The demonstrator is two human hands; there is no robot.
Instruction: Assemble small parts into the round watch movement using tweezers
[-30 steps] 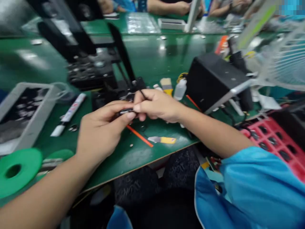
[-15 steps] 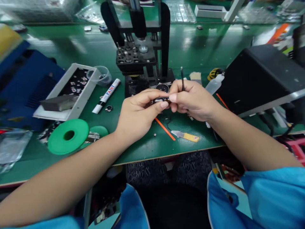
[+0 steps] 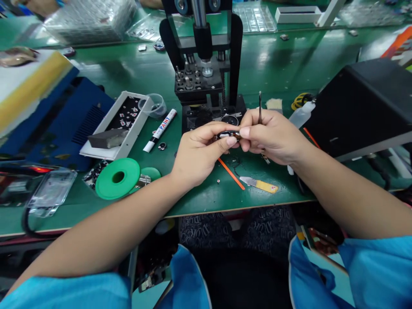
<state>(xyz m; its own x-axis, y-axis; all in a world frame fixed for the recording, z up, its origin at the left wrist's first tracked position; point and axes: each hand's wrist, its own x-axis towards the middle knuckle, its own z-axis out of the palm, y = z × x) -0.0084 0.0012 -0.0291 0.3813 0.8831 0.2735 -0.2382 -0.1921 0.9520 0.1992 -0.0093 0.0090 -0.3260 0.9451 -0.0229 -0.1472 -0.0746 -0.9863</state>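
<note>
My left hand [image 3: 196, 156] pinches a small dark case with a shiny rim, which looks like a watch case [image 3: 225, 134], between thumb and fingers. At its right end, the thumb and fingertips of my right hand [image 3: 273, 135] press against it. A dark slim tool, apparently tweezers [image 3: 260, 105], sticks up out of my right hand. Both hands are closed, and my fingers hide much of the case. Just behind them, at the foot of a black hand press [image 3: 198, 88], lies a round dark part with a metal rim [image 3: 229, 120].
An orange stick [image 3: 231, 174] and a yellow-handled blade [image 3: 262, 185] lie near the table edge. To the left are a paint marker [image 3: 160, 130], a white box of small parts [image 3: 124, 148] and a green spool [image 3: 103, 180]. A black machine [image 3: 357, 107] stands right, beside a squeeze bottle [image 3: 302, 112].
The view has swung left, so everything sits further right in the picture. My hands keep their hold on the case, with hardly any movement relative to the table.
</note>
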